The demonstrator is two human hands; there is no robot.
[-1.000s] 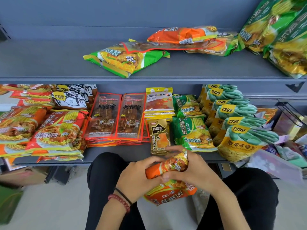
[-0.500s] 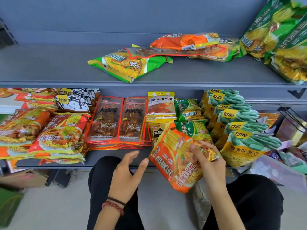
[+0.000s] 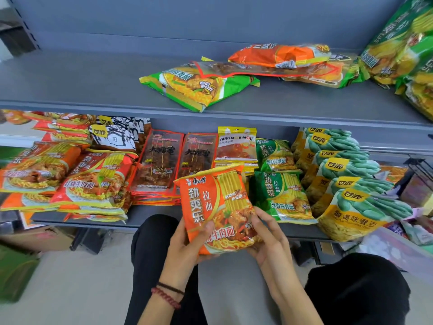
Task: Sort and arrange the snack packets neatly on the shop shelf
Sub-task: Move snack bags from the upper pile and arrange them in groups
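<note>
Fingers of both hands curl round the lower end of an orange noodle packet. The left hand lays its thumb across the front and the right hand grips the right edge, holding the packet upright just before the lower shelf at 6 o'clock. The sorting looks well along: the lower shelf's rows sit grouped by kind, with matching orange packets stacked at 9 o'clock. This packet has yet to be placed, as does a loose heap on the upper shelf at 1 o'clock.
</note>
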